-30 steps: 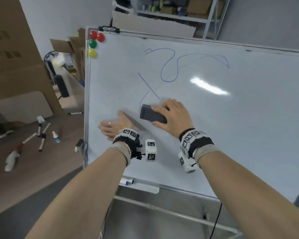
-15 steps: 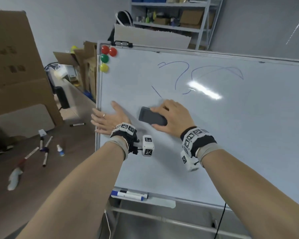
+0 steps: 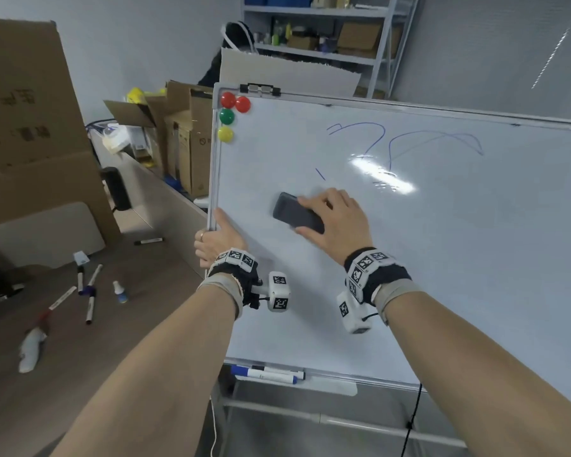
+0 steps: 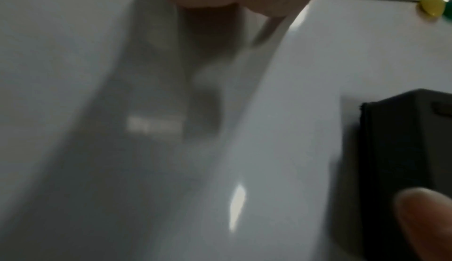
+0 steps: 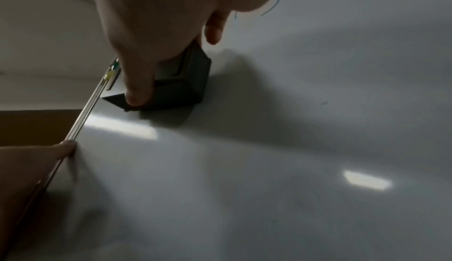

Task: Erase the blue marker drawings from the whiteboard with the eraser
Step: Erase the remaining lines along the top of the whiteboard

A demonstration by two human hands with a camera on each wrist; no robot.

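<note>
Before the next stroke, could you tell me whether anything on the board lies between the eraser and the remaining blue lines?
Nothing visible does. The eraser, held by the right hand, has bare whiteboard between it and the blue lines above.

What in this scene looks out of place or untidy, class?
Several markers lie scattered at odd angles on the brown table left of the whiteboard, beside a crumpled white cloth and a small bottle, while other markers sit neatly in the board's tray.
</note>
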